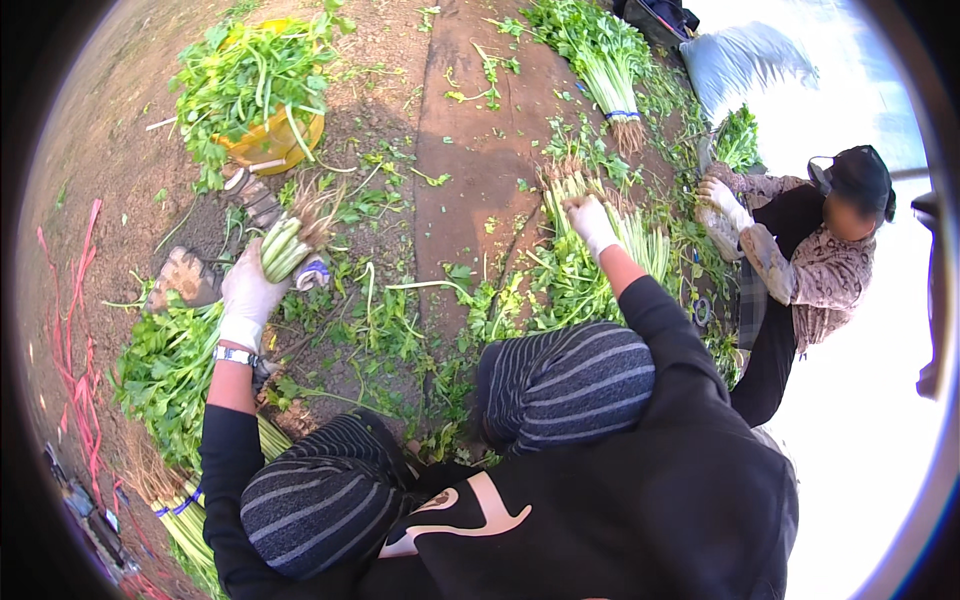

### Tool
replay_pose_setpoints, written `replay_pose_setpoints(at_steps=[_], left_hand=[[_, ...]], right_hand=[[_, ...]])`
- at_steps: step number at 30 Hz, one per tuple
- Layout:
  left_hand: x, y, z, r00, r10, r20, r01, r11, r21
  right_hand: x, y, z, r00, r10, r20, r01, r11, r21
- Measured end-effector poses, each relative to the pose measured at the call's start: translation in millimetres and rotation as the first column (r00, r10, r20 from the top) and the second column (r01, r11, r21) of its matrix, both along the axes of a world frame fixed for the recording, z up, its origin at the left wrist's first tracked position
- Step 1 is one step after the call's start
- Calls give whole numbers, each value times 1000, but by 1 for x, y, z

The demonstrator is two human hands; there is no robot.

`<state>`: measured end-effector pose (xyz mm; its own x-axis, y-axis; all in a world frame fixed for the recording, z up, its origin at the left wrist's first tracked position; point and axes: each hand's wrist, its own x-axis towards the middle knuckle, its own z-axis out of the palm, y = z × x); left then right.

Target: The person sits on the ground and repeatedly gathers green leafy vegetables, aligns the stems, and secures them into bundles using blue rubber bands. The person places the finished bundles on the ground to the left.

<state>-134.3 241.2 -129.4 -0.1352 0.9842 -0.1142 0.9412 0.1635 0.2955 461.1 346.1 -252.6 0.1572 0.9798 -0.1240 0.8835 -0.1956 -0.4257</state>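
Observation:
My gloved left hand (250,289) grips a handful of celery stalks (283,251). Their pale cut-like ends and stringy roots point up and to the right, while leafy tops hang below my wrist. On the right, my gloved right hand (591,223) reaches into a pile of loose celery (577,281) lying on the ground, fingers bent at the root ends. Whether those fingers grip a stalk cannot be made out. A roll of blue-and-white tape (311,274) shows just right of my left hand.
A yellow basket (274,139) overflows with celery leaves at upper left. Tied celery bundles lie at the top (611,82) and lower left (176,510). Another person (814,247) sits at right, near a tape roll (702,311). Red twine (79,360) trails along the left.

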Motion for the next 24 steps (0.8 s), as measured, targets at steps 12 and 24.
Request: replay_pose_setpoints(at_steps=[12,24], left_hand=[[-4,-7,-8,998,45,-36,-44,998,44],[2,-8,-4,997,64,-33,-63,997,46]], right_hand=[[-91,-50,-5,950,271,157,-253,960,-123],[-37,3,-34,951,-99,291,106,994,-9]])
